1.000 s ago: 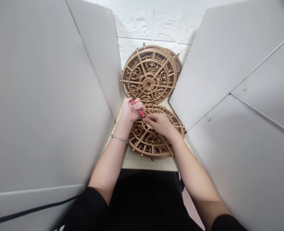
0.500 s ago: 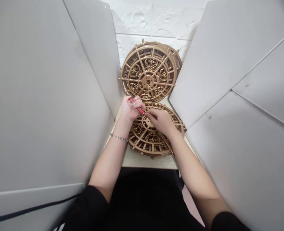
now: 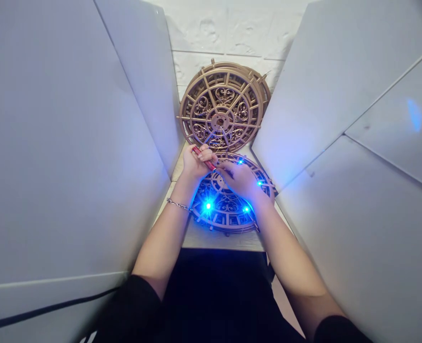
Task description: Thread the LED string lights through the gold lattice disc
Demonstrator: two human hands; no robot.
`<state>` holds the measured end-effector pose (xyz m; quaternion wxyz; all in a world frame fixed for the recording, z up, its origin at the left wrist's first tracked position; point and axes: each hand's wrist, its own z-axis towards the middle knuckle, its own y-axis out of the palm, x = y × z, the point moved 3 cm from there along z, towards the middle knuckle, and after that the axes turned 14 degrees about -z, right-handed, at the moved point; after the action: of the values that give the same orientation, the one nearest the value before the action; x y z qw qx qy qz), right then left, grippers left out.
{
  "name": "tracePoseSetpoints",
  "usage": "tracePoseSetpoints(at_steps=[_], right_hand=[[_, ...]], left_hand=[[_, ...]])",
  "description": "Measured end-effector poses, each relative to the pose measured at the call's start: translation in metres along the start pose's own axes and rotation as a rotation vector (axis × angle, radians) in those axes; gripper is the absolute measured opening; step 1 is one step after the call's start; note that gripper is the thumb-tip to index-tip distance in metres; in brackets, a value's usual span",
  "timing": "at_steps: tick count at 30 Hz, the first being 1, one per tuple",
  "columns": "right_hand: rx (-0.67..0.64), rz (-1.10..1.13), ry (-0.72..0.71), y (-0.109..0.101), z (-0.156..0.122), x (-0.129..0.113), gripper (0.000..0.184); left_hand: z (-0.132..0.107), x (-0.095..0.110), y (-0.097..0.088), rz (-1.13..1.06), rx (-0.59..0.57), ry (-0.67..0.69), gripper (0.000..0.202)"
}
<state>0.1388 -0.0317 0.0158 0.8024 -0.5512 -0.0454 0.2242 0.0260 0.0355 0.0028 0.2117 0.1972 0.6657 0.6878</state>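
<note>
A gold openwork disc (image 3: pixel 228 212) lies flat on the small table (image 3: pixel 218 238), with several small blue lights glowing on it. My left hand (image 3: pixel 195 163) is closed round a thin red stick-shaped tool (image 3: pixel 203 158) whose dark tip points at the disc's middle. My right hand (image 3: pixel 240 178) rests on the disc's centre with its fingers pinched together right at the tool's tip; what they pinch is too small to name. A bracelet sits on my left wrist.
A stack of similar gold discs (image 3: pixel 222 107) leans upright against the white wall behind. Tall grey panels (image 3: pixel 71 143) close in on the left and on the right (image 3: pixel 339 143), leaving a narrow gap over the table.
Blue lights have come on across the flat disc, casting a blue glow on the panels. Both hands stay at the disc's centre, barely moved.
</note>
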Motion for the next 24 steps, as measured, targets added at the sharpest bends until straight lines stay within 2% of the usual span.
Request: tracePoseSetpoints(at_steps=[4,8,12,18,24], right_hand=[[0.057,0.105,0.013,-0.003,-0.001,0.003,0.024],[0.129,0.211,0.003,-0.006,0.0,0.006,0.018],[0.194,0.202,0.014,-0.006,0.001,0.011,0.015],[0.219,0.18,0.023,-0.009,0.002,0.017,0.013],[0.264,0.182,-0.009,-0.011,0.002,0.019,0.012]], left_hand=[[0.0,-0.001,0.002,0.013,0.014,-0.022,0.019],[-0.003,-0.005,0.007,0.057,0.075,-0.044,0.02],[-0.006,-0.006,0.011,0.176,0.094,-0.056,0.029],[-0.009,-0.006,0.01,0.393,0.105,-0.201,0.05],[-0.009,-0.005,0.011,0.439,0.128,-0.229,0.059]])
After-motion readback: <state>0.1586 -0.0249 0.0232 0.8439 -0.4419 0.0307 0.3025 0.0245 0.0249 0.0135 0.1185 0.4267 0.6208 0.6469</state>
